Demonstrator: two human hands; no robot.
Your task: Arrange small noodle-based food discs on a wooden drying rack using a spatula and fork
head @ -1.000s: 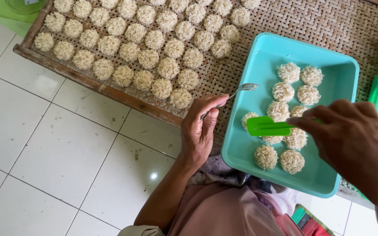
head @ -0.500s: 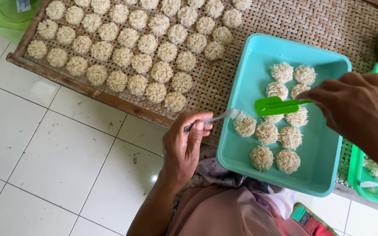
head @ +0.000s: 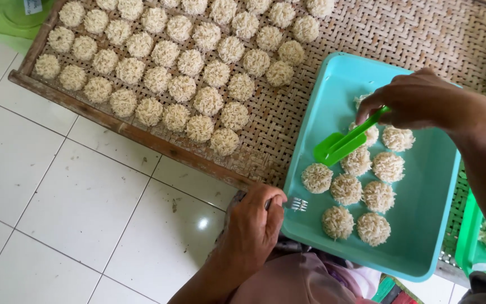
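Observation:
A turquoise plastic tray (head: 423, 225) rests across my lap and the woven mat, holding several round noodle clusters (head: 357, 188). My right hand (head: 417, 101) hovers over the tray's far half, gripping a green plastic spatula (head: 344, 143) whose blade points down-left toward a cluster (head: 316, 177). My left hand (head: 254, 225) sits at the tray's near-left edge, closed around a metal fork (head: 295, 205) whose tines lie just over the rim. Rows of many more noodle clusters (head: 167, 53) lie on the woven bamboo drying rack (head: 288, 121).
The rack's wooden frame (head: 125, 129) runs diagonally across white floor tiles (head: 74, 214). A green container (head: 7, 19) stands at the top left corner. Another green basket (head: 471, 231) sits at the right edge beside the tray.
My left hand with the fork has drawn back to the tray's near-left rim. My right hand moved the spatula left and down toward the clusters. The view shifted slightly.

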